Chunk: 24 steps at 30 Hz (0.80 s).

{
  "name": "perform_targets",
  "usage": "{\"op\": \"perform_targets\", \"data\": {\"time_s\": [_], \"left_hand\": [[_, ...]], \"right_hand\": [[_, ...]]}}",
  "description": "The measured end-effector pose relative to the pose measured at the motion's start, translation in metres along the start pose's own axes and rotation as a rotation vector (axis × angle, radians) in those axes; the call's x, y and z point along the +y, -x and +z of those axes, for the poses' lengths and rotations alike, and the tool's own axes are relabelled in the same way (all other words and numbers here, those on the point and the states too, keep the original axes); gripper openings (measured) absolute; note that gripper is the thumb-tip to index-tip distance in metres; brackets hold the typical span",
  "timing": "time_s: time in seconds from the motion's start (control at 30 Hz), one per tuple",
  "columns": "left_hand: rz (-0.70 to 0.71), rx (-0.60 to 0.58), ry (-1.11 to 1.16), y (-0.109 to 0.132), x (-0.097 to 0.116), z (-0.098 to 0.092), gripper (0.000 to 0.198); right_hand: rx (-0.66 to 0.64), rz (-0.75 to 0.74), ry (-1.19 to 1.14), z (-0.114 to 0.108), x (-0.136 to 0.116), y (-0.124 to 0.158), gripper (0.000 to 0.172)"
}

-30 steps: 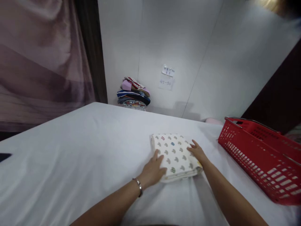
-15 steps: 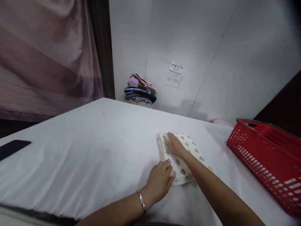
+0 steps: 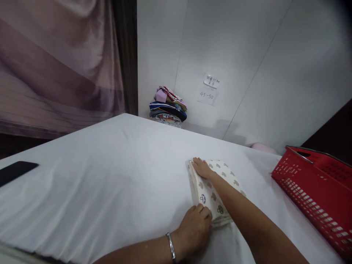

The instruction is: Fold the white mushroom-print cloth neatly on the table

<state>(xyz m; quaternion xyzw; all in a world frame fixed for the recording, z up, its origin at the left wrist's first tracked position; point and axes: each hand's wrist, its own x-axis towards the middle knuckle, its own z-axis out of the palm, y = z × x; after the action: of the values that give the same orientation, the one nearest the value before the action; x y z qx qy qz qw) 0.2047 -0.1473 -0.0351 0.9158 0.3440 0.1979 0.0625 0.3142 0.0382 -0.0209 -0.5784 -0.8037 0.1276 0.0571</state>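
A folded cream cloth (image 3: 223, 174) with grey mushroom prints lies on the white-covered table, several layers showing along its left and near edges. My right hand (image 3: 202, 167) rests flat on its far left corner, fingers stretched out, and the forearm crosses over its right side. At the near left corner, my left hand (image 3: 195, 225), with a silver bangle at the wrist, has its fingers curled round the cloth's edge. The fingertips are partly hidden there.
To the right stands a red plastic basket (image 3: 310, 190) with a metal handle. A black flat object (image 3: 18, 172) lies at the table's left edge. Folded clothes (image 3: 168, 107) are piled by the wall beyond the table, and paper notes (image 3: 207, 96) hang there.
My left hand has moved from the cloth's left edge to its near corner and closed there. My right hand has slid to the far left corner. The view has shifted slightly.
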Motion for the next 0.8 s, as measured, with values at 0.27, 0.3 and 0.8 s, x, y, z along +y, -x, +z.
{"op": "perform_targets", "data": {"time_s": [0.27, 0.3, 0.8], "left_hand": [[0.004, -0.034, -0.029, -0.002, 0.002, -0.001, 0.005], [0.006, -0.036, -0.030, -0.002, 0.002, -0.001, 0.005], [0.053, 0.048, 0.114, 0.005, 0.009, -0.012, 0.013]], "right_hand": [[-0.042, 0.019, -0.065, 0.004, -0.014, 0.000, 0.058], [-0.048, 0.027, -0.084, 0.001, -0.015, 0.001, 0.059], [0.017, -0.088, -0.193, 0.003, -0.018, 0.081, 0.057]]}}
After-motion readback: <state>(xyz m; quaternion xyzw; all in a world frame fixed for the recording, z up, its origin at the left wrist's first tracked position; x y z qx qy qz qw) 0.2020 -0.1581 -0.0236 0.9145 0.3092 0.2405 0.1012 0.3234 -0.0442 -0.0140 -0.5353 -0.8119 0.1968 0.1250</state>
